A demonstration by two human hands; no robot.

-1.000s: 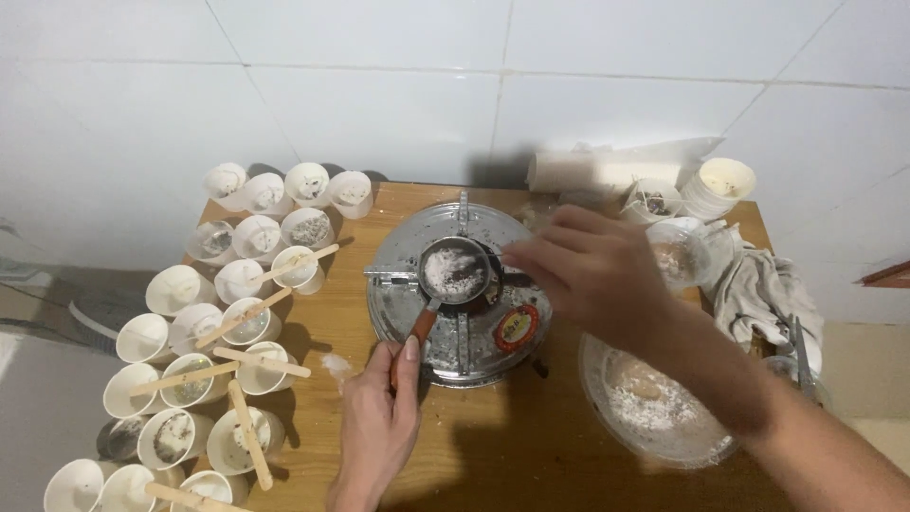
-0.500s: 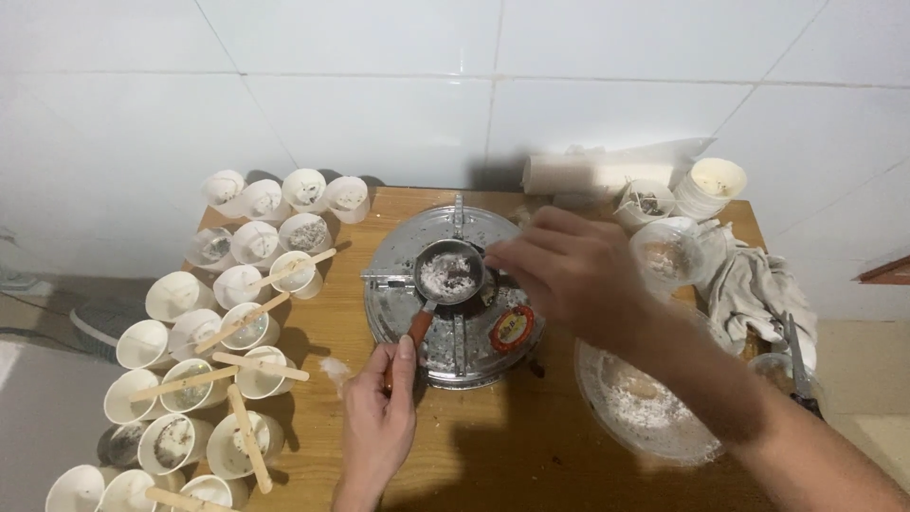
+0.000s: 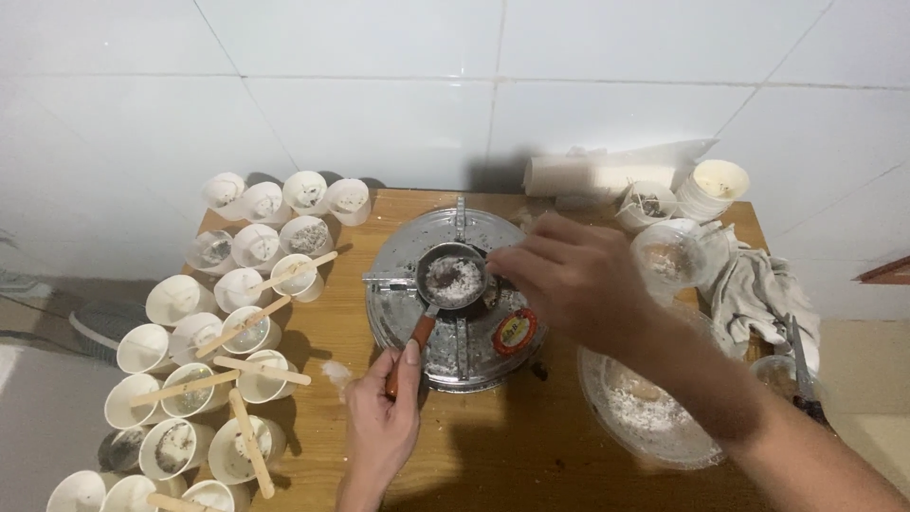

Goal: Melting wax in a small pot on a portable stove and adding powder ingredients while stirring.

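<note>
Metal, small and round, a cup (image 3: 454, 277) of white powder sits centred on the silver burner plate (image 3: 455, 332), left hand (image 3: 384, 417) pinching its orange handle, right hand (image 3: 569, 275) fingertips gathered beside its rim, best kept level.

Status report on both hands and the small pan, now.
Left hand grips the small pan's handle. Right hand at the pan rim, grip unclear. Pan holds white powder, on round metal stove.

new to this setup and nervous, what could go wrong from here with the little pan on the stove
The left hand grips only the end of the small metal pan's orange handle, so the pan could tip its white filling. The right hand reaches over the round metal stove top; if hot, fingers could burn. The white paper cups with wooden sticks crowd the wooden table's edge and might topple.
</note>
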